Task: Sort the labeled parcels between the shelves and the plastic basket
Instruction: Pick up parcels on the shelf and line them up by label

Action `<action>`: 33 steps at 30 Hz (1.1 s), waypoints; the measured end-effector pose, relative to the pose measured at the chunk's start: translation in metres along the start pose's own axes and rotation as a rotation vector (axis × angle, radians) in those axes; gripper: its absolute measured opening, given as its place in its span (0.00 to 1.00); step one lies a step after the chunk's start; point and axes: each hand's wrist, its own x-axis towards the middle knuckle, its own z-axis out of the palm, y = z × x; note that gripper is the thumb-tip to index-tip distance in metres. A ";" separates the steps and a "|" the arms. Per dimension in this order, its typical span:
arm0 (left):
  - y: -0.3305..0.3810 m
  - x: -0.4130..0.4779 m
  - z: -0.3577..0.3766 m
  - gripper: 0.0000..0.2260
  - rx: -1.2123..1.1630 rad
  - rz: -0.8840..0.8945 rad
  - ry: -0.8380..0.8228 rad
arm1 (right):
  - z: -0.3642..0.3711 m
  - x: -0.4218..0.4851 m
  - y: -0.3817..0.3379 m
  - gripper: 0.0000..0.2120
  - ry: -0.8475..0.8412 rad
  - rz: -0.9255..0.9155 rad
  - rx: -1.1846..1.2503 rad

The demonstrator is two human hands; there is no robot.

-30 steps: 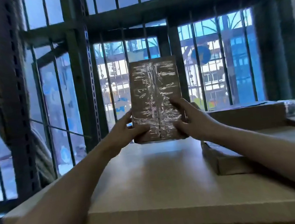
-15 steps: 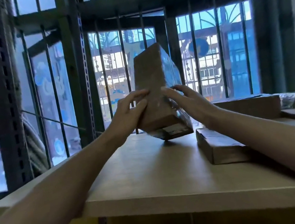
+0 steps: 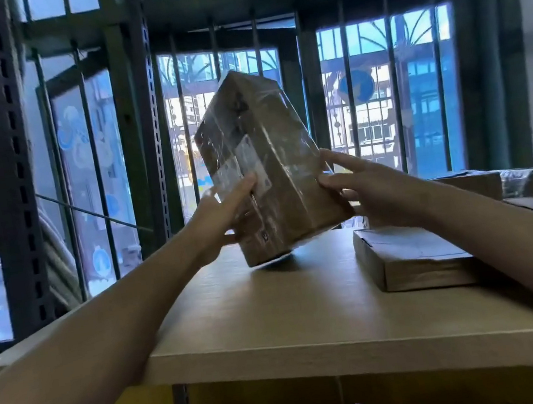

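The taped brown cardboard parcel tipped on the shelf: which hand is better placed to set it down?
Probably the left hand: its thumb hooks over the taped brown cardboard parcel low down, gripping it, while the right hand only touches the edge with straight fingers.

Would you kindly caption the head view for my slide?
Left hand and right hand hold a taped parcel tilted over the shelf beside a flat box.

We've got a brown cardboard parcel [image 3: 265, 154], all shiny clear tape with a white label [image 3: 245, 160] facing us. It's tilted, low corner right over the wooden shelf [image 3: 275, 320], left hand [image 3: 222, 215] gripping it, right hand [image 3: 376, 189] flat on its side. A flat parcel [image 3: 413, 256] lies just right.
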 end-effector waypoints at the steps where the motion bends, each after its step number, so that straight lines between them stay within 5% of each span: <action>1: 0.000 0.000 0.001 0.35 0.021 0.056 0.079 | 0.001 -0.001 0.002 0.24 0.060 -0.038 -0.112; 7: -0.005 -0.005 0.007 0.34 0.271 0.301 0.286 | 0.009 -0.002 0.002 0.31 0.074 0.026 -0.300; 11: -0.005 -0.009 0.011 0.24 0.324 0.376 0.272 | 0.007 -0.005 0.003 0.15 0.044 0.051 -0.370; 17: -0.004 -0.007 0.009 0.21 0.281 0.358 0.236 | 0.006 0.001 0.009 0.12 0.193 0.027 -0.381; 20: -0.001 -0.008 0.011 0.23 0.143 0.357 0.312 | 0.005 0.007 0.008 0.24 0.328 -0.052 -0.290; 23: 0.009 -0.011 0.013 0.20 0.032 0.318 0.325 | 0.008 0.007 0.003 0.24 0.252 -0.036 -0.207; 29: 0.011 -0.021 0.007 0.03 0.287 -0.006 0.225 | 0.024 0.004 0.011 0.22 0.001 0.112 -0.466; 33: 0.013 -0.018 0.008 0.12 0.702 0.232 0.353 | 0.018 0.000 -0.008 0.21 0.154 0.008 -0.441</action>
